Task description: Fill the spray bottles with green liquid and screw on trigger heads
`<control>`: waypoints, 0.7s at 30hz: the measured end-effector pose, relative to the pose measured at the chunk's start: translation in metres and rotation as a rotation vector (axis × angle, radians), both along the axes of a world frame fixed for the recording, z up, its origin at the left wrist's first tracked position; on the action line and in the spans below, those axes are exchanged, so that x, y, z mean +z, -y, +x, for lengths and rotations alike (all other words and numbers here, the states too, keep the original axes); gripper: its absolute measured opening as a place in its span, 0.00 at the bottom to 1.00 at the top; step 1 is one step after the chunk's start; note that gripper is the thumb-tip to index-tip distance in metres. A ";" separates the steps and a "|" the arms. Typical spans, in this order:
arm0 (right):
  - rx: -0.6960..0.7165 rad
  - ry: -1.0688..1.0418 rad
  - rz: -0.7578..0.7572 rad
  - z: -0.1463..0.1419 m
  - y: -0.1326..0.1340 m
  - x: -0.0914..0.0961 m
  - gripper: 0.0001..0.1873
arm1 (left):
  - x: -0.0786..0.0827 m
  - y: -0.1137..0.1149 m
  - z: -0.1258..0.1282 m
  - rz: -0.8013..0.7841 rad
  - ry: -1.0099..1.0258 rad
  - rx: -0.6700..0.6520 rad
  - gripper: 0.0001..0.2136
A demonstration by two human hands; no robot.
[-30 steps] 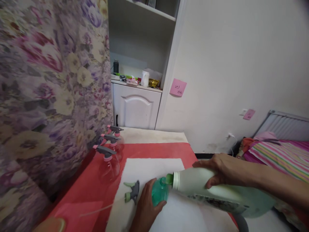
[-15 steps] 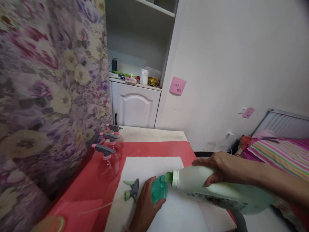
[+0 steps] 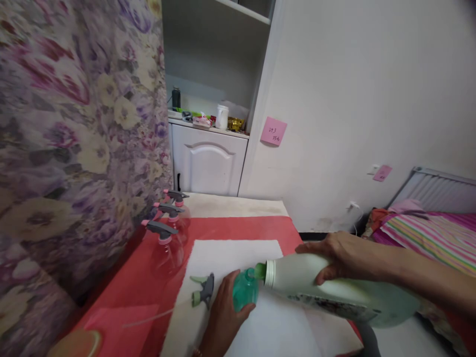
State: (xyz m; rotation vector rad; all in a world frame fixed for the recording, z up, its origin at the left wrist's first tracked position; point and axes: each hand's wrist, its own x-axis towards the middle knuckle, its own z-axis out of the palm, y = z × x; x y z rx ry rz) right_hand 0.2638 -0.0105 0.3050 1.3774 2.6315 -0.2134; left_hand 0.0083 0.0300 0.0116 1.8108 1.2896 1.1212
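Two hands of yours are closed on bottles. Your left hand (image 3: 225,315) curls its fingers round the left of a small, rounded, see-through teal bottle (image 3: 245,291), thumb across its near side. Your right hand (image 3: 342,255) grips a big pale-green plastic bottle (image 3: 293,280) from above, thumb on the near face, the other fingers partly hidden.

The small bottle is over a white sheet (image 3: 234,250) on the red-covered bench (image 3: 238,225); to its left lies a grey-and-green trigger spray head (image 3: 207,291). Farther left, three clear spray bottles with pink collars (image 3: 167,255) stand in a row. Beyond are a flowered curtain (image 3: 89,148), a white panelled cabinet (image 3: 208,163) and, at right, a striped bed cover (image 3: 427,235).

Your big bottle lies tipped, its long axis running left to right, mouth left, base right and slightly nearer. Something green shows between its mouth and the small bottle's neck, which points up and slightly far.
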 end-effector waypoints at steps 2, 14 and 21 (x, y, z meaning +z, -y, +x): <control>0.004 -0.001 0.010 0.000 0.000 0.000 0.34 | 0.000 0.000 0.000 0.004 -0.002 0.001 0.32; -0.017 -0.001 -0.015 -0.001 -0.001 -0.001 0.34 | -0.001 -0.001 0.000 0.014 0.002 -0.010 0.32; -0.007 0.013 0.007 0.001 -0.002 -0.002 0.35 | -0.002 -0.002 0.000 0.017 0.028 0.000 0.32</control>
